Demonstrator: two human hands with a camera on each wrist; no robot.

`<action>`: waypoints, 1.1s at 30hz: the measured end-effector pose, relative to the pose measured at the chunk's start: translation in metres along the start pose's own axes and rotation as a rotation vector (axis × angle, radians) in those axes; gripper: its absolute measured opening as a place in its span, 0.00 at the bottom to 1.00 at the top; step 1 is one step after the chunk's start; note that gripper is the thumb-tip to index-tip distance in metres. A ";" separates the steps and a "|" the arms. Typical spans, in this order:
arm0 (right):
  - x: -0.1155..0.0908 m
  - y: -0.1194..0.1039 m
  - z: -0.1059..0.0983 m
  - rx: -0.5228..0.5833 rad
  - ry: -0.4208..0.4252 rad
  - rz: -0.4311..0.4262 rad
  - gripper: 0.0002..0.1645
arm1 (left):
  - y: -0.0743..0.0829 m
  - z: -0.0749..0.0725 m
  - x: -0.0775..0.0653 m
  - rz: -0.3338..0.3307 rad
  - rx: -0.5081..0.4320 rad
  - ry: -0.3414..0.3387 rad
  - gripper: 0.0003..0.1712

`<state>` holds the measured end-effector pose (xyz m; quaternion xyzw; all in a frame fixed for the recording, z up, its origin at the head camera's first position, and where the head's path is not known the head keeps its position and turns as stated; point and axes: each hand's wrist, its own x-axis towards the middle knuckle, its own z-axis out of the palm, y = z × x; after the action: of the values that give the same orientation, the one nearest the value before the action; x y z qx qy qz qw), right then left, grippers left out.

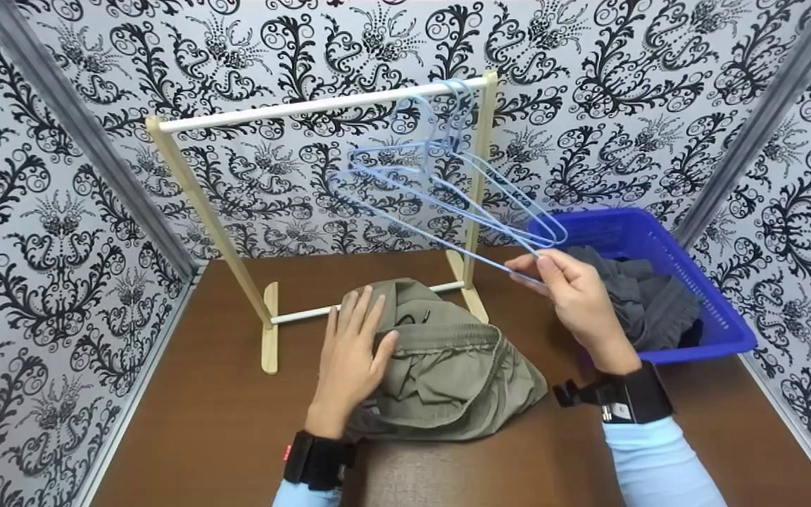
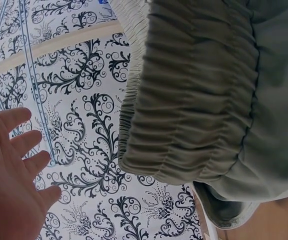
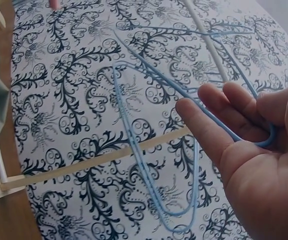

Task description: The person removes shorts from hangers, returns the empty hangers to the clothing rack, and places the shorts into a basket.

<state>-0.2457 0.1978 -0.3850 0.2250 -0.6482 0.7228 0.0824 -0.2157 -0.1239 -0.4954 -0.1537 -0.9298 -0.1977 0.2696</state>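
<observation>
My right hand [image 1: 578, 299] pinches the lower corner of a light-blue wire hanger [image 1: 476, 258]. The hanger slants up and left from the fingers, its hook close to the rack's top bar [image 1: 293, 109]. In the right wrist view, the hanger's rounded end [image 3: 265, 144] lies between thumb and fingers. Other blue hangers [image 1: 550, 229] hang at the right end of that bar. Olive-green shorts [image 1: 448, 384] with an elastic waistband and a dark drawstring lie on the table. Over their left side is my left hand [image 1: 353, 359], fingers extended. The left wrist view shows the gathered waistband [image 2: 194, 100] up close.
The wooden rack stands on two feet [image 1: 269, 345], joined by a low white bar [image 1: 307, 314] partly behind the shorts. At the right, a blue plastic basket [image 1: 694, 282] holds dark grey clothing [image 1: 648, 303]. Patterned panels [image 1: 321, 56] enclose the brown table [image 1: 194, 422].
</observation>
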 end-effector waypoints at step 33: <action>0.040 -0.020 0.016 -0.059 0.051 0.109 0.18 | 0.000 0.000 -0.004 -0.027 -0.009 -0.026 0.34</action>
<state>-0.2699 0.1784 -0.3488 0.1684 -0.6781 0.7124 0.0660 -0.2129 -0.1246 -0.4977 -0.1449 -0.9344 -0.2033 0.2540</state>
